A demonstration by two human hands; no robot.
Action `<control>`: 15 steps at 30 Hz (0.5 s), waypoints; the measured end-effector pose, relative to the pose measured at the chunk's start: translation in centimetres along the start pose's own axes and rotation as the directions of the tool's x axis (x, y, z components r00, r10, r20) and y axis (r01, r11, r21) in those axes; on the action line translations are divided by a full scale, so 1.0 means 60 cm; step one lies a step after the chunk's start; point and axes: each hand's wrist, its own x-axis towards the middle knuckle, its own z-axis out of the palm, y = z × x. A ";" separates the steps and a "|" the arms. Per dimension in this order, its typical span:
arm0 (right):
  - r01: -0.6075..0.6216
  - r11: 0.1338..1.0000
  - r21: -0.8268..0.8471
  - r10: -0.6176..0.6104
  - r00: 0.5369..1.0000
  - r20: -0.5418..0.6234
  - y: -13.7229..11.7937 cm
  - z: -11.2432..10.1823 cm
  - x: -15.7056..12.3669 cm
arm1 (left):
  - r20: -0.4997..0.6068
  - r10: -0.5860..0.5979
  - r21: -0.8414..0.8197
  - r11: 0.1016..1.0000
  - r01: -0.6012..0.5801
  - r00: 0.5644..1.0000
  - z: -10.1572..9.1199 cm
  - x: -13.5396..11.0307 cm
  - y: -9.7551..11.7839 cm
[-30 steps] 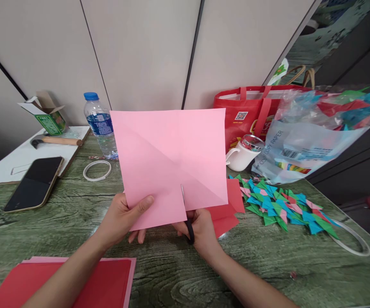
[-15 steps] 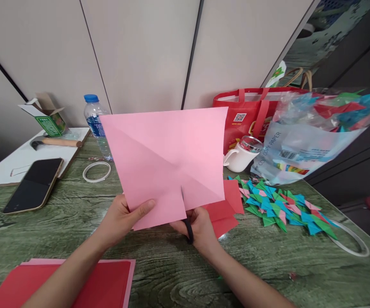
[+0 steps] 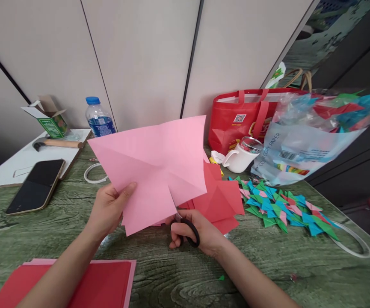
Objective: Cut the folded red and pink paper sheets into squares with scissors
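Far left, a smartphone [image 3: 36, 187], then a stack of red and pink paper [image 3: 116, 280]. Next, the left hand [image 3: 106, 209], pinching a creased pink sheet [image 3: 152, 167] up above the table [image 3: 159, 267]. In it, 1 slit, already cut from the bottom edge; most of the sheet seemingly not cut yet. Then the right hand [image 3: 200, 231], holding black-handled scissors [image 3: 196, 236] by the slit's bottom; blades mostly hidden. Farther right, creased red paper [image 3: 223, 196], then small bright paper pieces [image 3: 277, 205], probably all folded.

L hand [image 3: 108, 210]: pink ppr [image 3: 154, 158]; R hand [image 3: 205, 233]: scissors [image 3: 196, 235].
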 end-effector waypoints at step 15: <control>0.095 0.993 -0.066 -0.073 0.960 0.271 -0.027 -0.033 -0.008 | -0.094 -0.111 0.031 0.993 0.114 0.989 -0.006 0.005 0.023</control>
